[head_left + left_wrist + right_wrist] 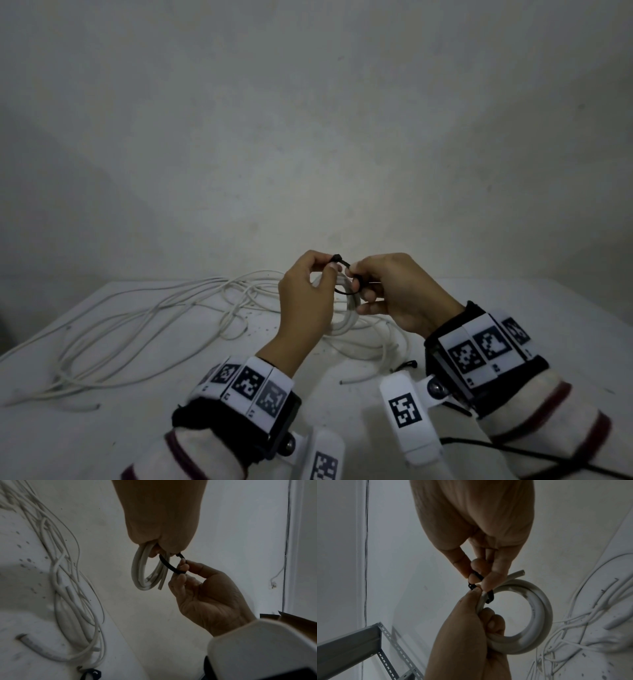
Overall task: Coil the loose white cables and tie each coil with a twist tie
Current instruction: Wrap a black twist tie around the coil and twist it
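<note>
Plainly the tying step was in hand; 1 white coil (pixel 537 609) was held up above the counter (pixel 513 329), near its middle and towards the far edge, with the left hand (pixel 301 301) clenched round the bundled turns at one side and its thumb and forefinger pinching the head end of a black tie (pixel 169 565); the right hand (pixel 394 294) pinched the other end of that tie, which looped round the coil's strands; the loop looked slack, not yet drawn tight. By my judgement the next move called for feeding or pulling the free tail until the loop cinched on the turns, while the left hand kept them from springing apart; the cut end (pixel 520 572) of the cable stuck out beside the tie and could slip free. Loose white cables (pixel 137 329) lay tangled over the left and far parts of the counter, uncoiled; another black tie (pixel 406 366) lay near the front edge. Whether the tail had entered the tie's head was hidden by fingertips; dim light blurred the rest, and a slotted metal frame (pixel 351 646) was cut off at the right wrist view's corner.
</note>
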